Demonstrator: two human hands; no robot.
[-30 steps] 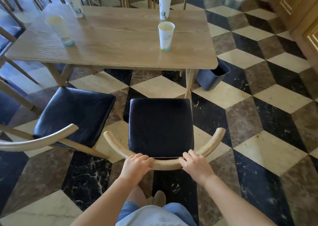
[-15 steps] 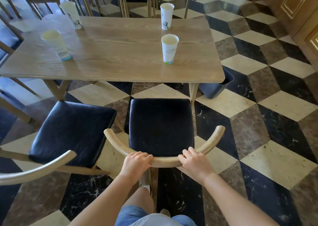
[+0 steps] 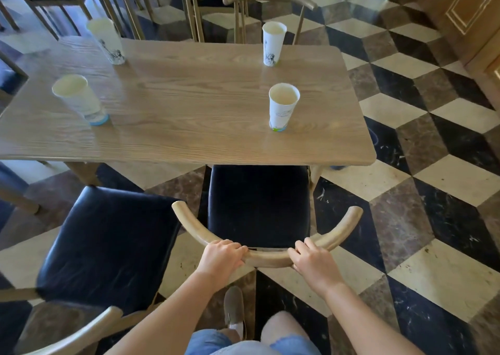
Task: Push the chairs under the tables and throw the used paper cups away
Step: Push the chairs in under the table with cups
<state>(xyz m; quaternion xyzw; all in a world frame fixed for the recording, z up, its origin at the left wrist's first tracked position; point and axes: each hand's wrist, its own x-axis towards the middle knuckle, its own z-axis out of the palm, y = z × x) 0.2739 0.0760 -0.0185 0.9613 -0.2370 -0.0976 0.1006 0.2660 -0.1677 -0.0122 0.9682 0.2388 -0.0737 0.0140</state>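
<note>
Chair point(image 3: 258, 205) moved forward since earlier frame; seat front edge now under table point(image 3: 189, 105) edge. Seat faces table, curved backrest toward person. Left hand point(image 3: 221, 258) and right hand point(image 3: 313, 264) both closed around backrest rail. Four paper cups point(image 3: 282, 108) upright on tabletop

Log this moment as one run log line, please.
step: pushing chair under table | left hand, right hand: gripping backrest | seat front at table edge | four paper cups on table

Table point(image 3: 189, 116) centre bare between four upright cups: far-left cup point(image 3: 107, 40), near-left cup point(image 3: 79, 99), far-right cup point(image 3: 273, 43), near-right cup point(image 3: 282, 107). Lower left, second chair point(image 3: 108, 246) crowds the floor gap.
</note>
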